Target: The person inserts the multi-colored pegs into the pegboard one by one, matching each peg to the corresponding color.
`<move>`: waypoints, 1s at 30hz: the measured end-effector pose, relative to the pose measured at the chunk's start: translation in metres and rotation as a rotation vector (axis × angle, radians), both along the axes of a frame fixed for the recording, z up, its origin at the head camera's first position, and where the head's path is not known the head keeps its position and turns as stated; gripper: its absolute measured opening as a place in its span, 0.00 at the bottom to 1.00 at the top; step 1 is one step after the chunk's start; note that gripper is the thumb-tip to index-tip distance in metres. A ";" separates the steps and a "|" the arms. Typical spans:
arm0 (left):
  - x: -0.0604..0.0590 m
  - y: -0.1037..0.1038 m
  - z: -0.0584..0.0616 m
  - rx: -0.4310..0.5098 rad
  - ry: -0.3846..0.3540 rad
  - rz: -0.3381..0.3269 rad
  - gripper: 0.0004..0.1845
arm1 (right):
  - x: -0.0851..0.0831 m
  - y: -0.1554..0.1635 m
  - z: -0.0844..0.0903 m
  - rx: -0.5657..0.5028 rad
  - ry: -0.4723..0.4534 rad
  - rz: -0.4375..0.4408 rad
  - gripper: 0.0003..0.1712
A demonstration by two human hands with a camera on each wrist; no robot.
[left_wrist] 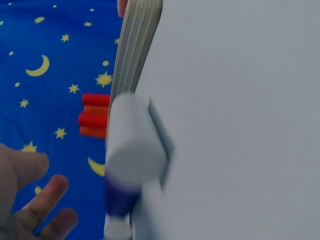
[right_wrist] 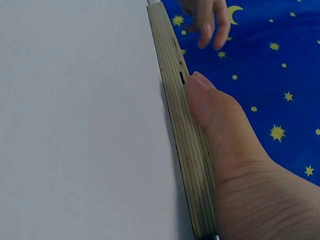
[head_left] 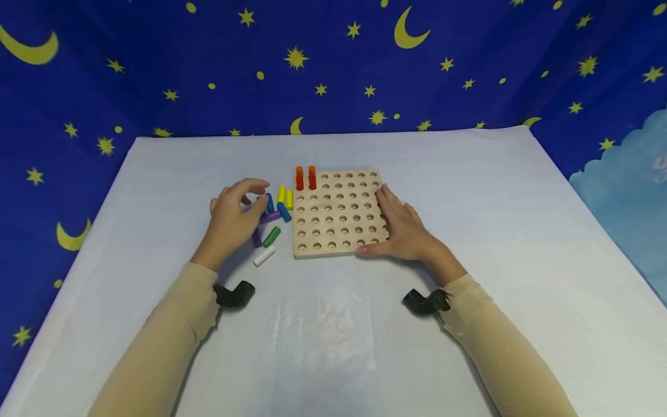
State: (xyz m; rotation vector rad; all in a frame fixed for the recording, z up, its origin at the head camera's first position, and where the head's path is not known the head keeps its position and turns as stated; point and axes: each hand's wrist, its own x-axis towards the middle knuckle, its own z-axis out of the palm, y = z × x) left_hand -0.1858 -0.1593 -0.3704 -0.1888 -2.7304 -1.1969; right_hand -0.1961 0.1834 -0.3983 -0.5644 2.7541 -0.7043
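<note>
A braced pegboard point(head_left: 348, 212) and an unburdened left hand point(head_left: 231, 217)

From the head view, the pegboard lies flat on the tabletop point(head_left: 333, 353); the right hand point(head_left: 409, 234) spans its near right corner, unclenched, fingers fairly straight along one edge and thumb along the other, I'd guess to stop it sliding; the left hand hangs over the scatter at the board's left, gripping nothing that I can see; yellow pegs point(head_left: 289, 200), blue pegs point(head_left: 284, 212), purple pegs point(head_left: 270, 217), a green peg point(head_left: 271, 237) and a white peg point(head_left: 264, 256) lie there, probably for easy reach; two orange pegs point(head_left: 312, 170) and two red pegs point(head_left: 312, 183) stand in the rear left holes, kept upright by the wood; on the blue cloth point(head_left: 333, 35) behind, a pale cloud point(head_left: 630, 179) carries a scrap of lettering, too cut off to read.

From the left wrist, thumb and fingers are apart with nothing between them; a white peg looms, blurred.

From the right wrist, the thumb rests against the board's layered edge; a dark nick shows there, but no brand or label.
</note>
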 end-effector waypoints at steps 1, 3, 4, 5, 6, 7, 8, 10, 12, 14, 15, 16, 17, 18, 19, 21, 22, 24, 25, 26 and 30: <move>0.004 -0.004 0.000 -0.006 -0.016 -0.020 0.17 | 0.000 0.001 0.000 -0.001 0.000 0.000 0.80; 0.012 -0.011 0.001 -0.027 -0.058 -0.073 0.17 | 0.000 0.001 0.001 -0.001 -0.001 -0.001 0.80; 0.016 -0.014 0.001 -0.040 -0.078 -0.101 0.17 | 0.000 0.002 0.001 -0.001 0.000 -0.001 0.80; 0.019 -0.016 0.001 -0.059 -0.100 -0.132 0.17 | 0.000 0.002 0.001 0.000 0.000 -0.002 0.80; 0.023 -0.018 0.002 -0.083 -0.124 -0.165 0.17 | 0.000 0.003 0.001 0.000 0.001 -0.003 0.80; 0.026 -0.020 0.002 -0.110 -0.143 -0.199 0.16 | 0.001 0.003 0.001 0.000 0.001 -0.003 0.80; 0.030 -0.021 0.002 -0.137 -0.160 -0.233 0.17 | 0.001 0.003 0.001 0.001 0.001 -0.004 0.80; 0.035 -0.024 0.002 -0.202 -0.191 -0.290 0.18 | 0.001 0.003 0.001 0.001 0.003 -0.003 0.80; 0.039 -0.027 0.002 -0.257 -0.217 -0.336 0.20 | 0.000 0.003 0.001 0.000 0.004 -0.002 0.80; 0.042 -0.028 0.003 -0.300 -0.238 -0.360 0.22 | 0.000 0.004 0.001 -0.001 0.005 0.000 0.80; 0.043 -0.029 0.003 -0.317 -0.246 -0.366 0.23 | 0.000 0.004 0.002 -0.001 0.006 0.001 0.80; 0.043 -0.030 0.003 -0.327 -0.251 -0.370 0.24 | 0.000 0.003 0.002 -0.001 0.007 0.001 0.80; 0.044 -0.030 0.003 -0.334 -0.252 -0.374 0.25 | 0.000 0.003 0.002 -0.002 0.007 0.002 0.80; 0.044 -0.030 0.003 -0.340 -0.249 -0.379 0.25 | 0.000 0.003 0.001 -0.001 0.008 0.002 0.80; 0.044 -0.030 0.003 -0.345 -0.251 -0.379 0.25 | 0.000 0.003 0.001 -0.002 0.009 0.003 0.80; 0.045 -0.029 0.004 -0.348 -0.254 -0.380 0.26 | 0.000 0.002 0.001 -0.002 0.010 0.004 0.80; 0.045 -0.028 0.004 -0.347 -0.258 -0.380 0.25 | 0.000 0.002 0.001 -0.003 0.010 0.004 0.80; 0.045 -0.028 0.004 -0.348 -0.268 -0.376 0.25 | -0.001 0.002 0.001 -0.003 0.009 0.005 0.80; 0.046 -0.027 0.004 -0.350 -0.274 -0.372 0.24 | -0.001 0.002 0.001 -0.005 0.009 0.005 0.80; 0.046 -0.027 0.004 -0.352 -0.272 -0.374 0.23 | -0.001 0.002 0.001 -0.005 0.009 0.005 0.80; 0.048 -0.026 0.005 -0.353 -0.260 -0.399 0.22 | 0.000 0.001 0.001 -0.006 0.010 0.005 0.80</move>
